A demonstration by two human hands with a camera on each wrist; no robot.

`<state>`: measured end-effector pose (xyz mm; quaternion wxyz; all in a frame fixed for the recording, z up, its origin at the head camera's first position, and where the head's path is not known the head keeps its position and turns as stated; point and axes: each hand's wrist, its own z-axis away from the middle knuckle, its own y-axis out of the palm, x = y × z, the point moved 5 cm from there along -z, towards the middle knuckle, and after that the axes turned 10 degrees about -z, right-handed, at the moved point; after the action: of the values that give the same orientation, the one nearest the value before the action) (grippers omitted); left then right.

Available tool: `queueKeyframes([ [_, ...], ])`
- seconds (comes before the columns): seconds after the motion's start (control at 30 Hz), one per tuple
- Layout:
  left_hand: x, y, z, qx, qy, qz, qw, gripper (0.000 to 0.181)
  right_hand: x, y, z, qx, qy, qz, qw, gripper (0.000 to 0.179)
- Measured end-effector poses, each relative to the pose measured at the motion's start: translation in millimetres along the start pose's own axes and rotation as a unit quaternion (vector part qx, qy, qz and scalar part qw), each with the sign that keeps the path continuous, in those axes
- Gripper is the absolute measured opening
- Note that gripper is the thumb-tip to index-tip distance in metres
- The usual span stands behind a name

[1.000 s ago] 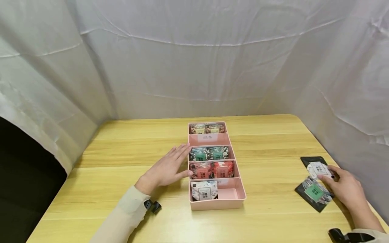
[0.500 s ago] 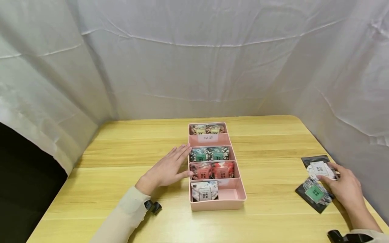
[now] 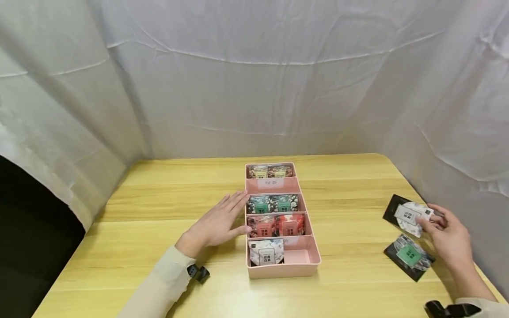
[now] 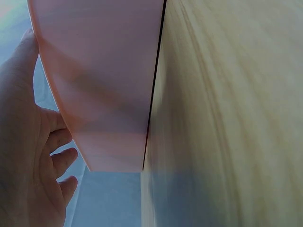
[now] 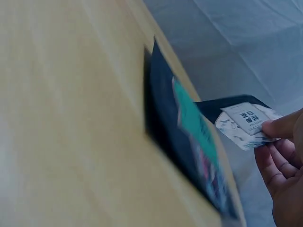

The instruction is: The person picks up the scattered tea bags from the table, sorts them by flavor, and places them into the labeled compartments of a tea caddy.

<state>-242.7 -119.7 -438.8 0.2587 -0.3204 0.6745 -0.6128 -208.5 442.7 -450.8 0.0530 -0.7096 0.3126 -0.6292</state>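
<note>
My right hand (image 3: 451, 238) pinches a black tea sachet with a white label (image 3: 408, 215) by its edge, thumb on top and fingers beneath. In the right wrist view this white-labelled sachet (image 5: 244, 120) is raised off the table. Just nearer to me, a black tea sachet with a green label (image 3: 408, 255) lies on the wood. The fingers of my left hand (image 3: 212, 223) are extended and rest along the left rim of a long pink divided box (image 3: 284, 270). From the left wrist, the hand (image 4: 23, 142) touches the top edge of the box's side wall (image 4: 99, 85).
The box's compartments hold several upright sachets: yellow-labelled (image 3: 260, 171) at the back, green (image 3: 261, 205), red (image 3: 290, 226), and one white (image 3: 266, 254) at front left. The second compartment from the back shows a paper label (image 3: 271, 183). Pale curtains (image 3: 258, 88) enclose the table.
My right hand has lifted the white-labelled sachet and shifted it slightly left, away from the green-labelled one it overlapped. The left hand has stayed at the box.
</note>
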Motion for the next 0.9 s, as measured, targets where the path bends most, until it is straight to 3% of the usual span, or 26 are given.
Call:
queueKeyframes([
  [0.2, 0.0, 0.9, 1.9, 0.003, -0.003, 0.001, 1.0, 0.09, 28, 11, 0.6, 0.002, -0.027, -0.028, 0.9992, 0.05],
  [0.43, -0.6, 0.5, 1.7, 0.003, -0.002, 0.0, 1.0, 0.09, 66, 33, 4.8, 0.031, -0.096, -0.037, 0.9942, 0.036],
  [0.7, -0.5, -0.6, 0.7, 0.001, -0.001, 0.001, 1.0, 0.09, 108, 65, 15.2, 0.082, -0.184, -0.012, 0.9794, 0.031],
  [0.9, -0.6, -1.0, 0.3, -0.003, 0.001, 0.002, 1.0, 0.09, 140, 89, 24.3, 0.123, -0.219, -0.007, 0.9678, 0.028],
])
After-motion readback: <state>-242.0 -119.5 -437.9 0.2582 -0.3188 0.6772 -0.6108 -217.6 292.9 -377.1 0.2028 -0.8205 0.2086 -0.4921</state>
